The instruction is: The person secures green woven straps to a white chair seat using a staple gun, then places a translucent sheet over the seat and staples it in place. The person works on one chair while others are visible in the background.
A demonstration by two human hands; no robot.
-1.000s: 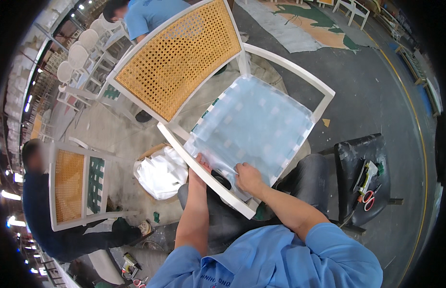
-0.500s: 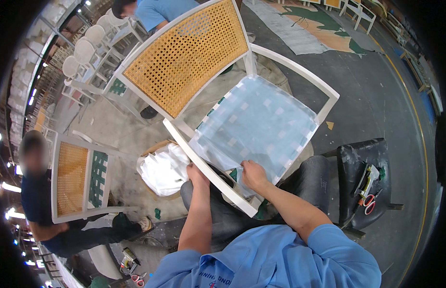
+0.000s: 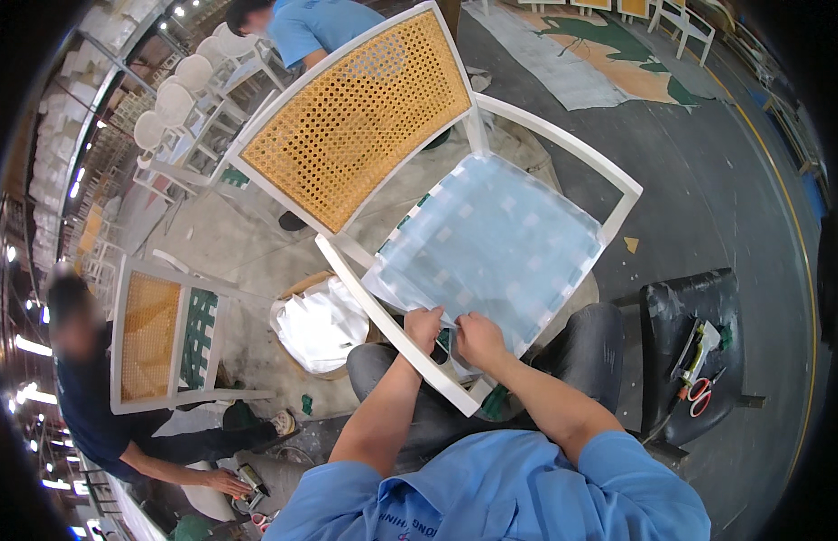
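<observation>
In front of me stands a white armchair [image 3: 630, 191] with a woven cane back [image 3: 365, 108]. A thin translucent sheet [image 3: 500, 239] covers its seat, and pale squares with green webbing edges show beneath. My left hand [image 3: 423, 327] is closed in a pinch on the sheet's front edge, just inside the left armrest [image 3: 396, 329]. Close beside it, my right hand [image 3: 479, 340] also pinches that edge, its knuckles facing up. The fingertips of both hands are partly hidden. Dark green webbing [image 3: 442, 339] shows between the hands.
A box of white cloth or film [image 3: 320, 320] sits left of the chair. On my right, a black padded stool [image 3: 699, 311] bears red-handled scissors [image 3: 699, 397] and a stapler-like tool [image 3: 688, 356]. At left, a co-worker's hand [image 3: 230, 484] touches a tool beside another cane-backed chair [image 3: 148, 343].
My left hand has come over from beside the left armrest to the sheet's edge, next to my right hand. The co-worker at left has reached down to a tool.
</observation>
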